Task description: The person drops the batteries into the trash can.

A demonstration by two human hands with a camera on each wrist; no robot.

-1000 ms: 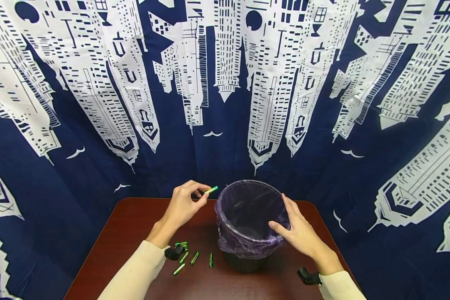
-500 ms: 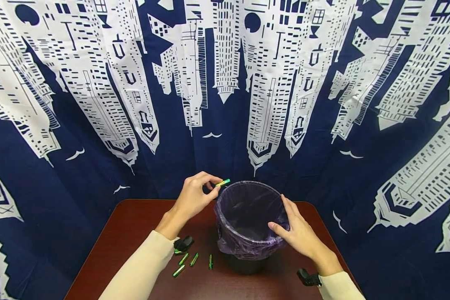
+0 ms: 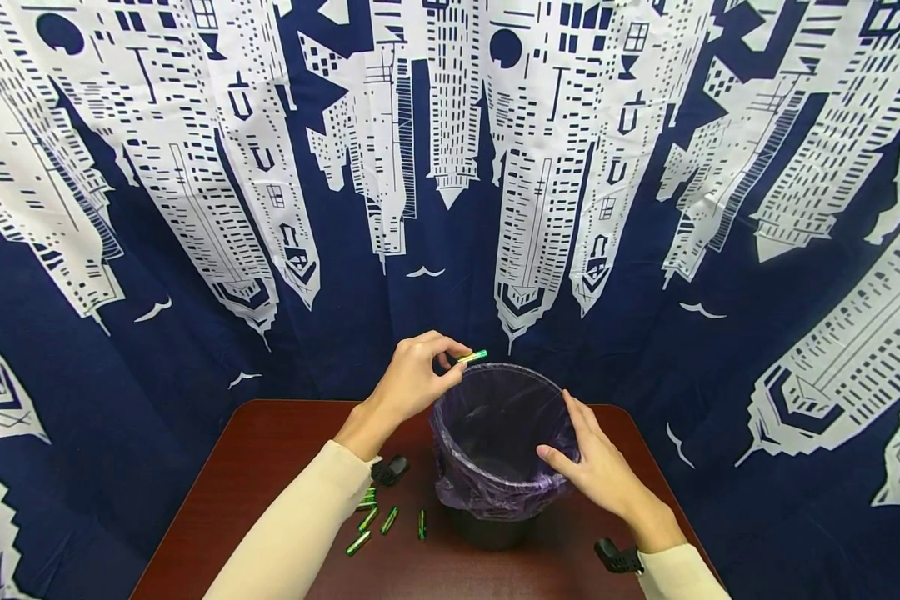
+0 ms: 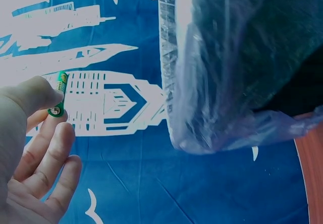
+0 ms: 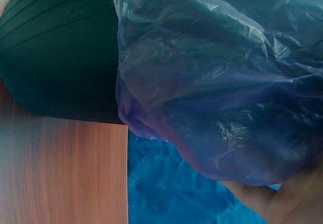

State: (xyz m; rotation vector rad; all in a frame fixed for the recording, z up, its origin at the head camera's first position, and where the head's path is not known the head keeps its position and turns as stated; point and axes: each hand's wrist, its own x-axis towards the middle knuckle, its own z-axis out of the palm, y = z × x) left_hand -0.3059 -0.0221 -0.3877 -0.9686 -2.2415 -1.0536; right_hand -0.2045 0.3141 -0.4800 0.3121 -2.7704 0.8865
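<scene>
My left hand pinches a green-and-gold battery between thumb and fingertips. It holds the battery just above the far-left rim of a trash can. In the left wrist view, the battery stands nearly upright between thumb and finger, with the other fingers loosely bent. A translucent purple bag lines the can and folds down over its outside. My right hand rests against the can's right rim, fingers mostly straight and the thumb over the opening. In the right wrist view, the bag hides much of that hand.
Several more batteries lie on the reddish-brown table left of the can, some partly behind the left wrist's black camera. Behind the table hangs a navy curtain with white buildings printed upside down.
My left hand has moved right and slightly up with the battery, from left of the trash can to above its rim. The right hand and the can have stayed in place.
</scene>
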